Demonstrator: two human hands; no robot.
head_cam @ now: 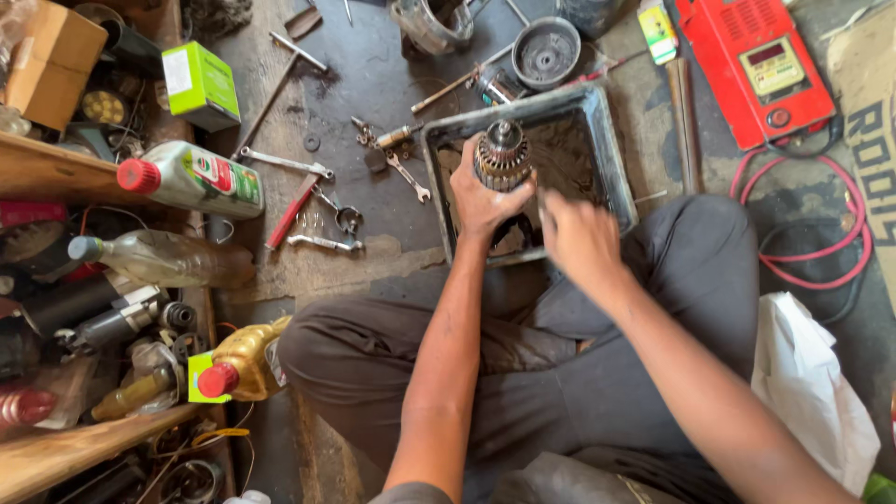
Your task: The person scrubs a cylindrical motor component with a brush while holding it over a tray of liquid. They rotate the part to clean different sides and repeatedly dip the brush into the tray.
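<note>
Stained concrete floor (373, 84) carries it all. Metal tray (618, 177) near centre. Spanners (285, 161) and red-handled tool (291, 212) at 10 o'clock of tray, green box (201, 84) further out. Red charger unit (754, 65) at 2 o'clock, red cable (845, 257) at 3 o'clock.

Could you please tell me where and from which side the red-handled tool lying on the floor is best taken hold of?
Probably by the red handle, from above. The red-handled tool lies flat and slantwise between the spanners, so the fingers can close across the handle's narrow sides; its lower end points toward the oil bottle.
</note>
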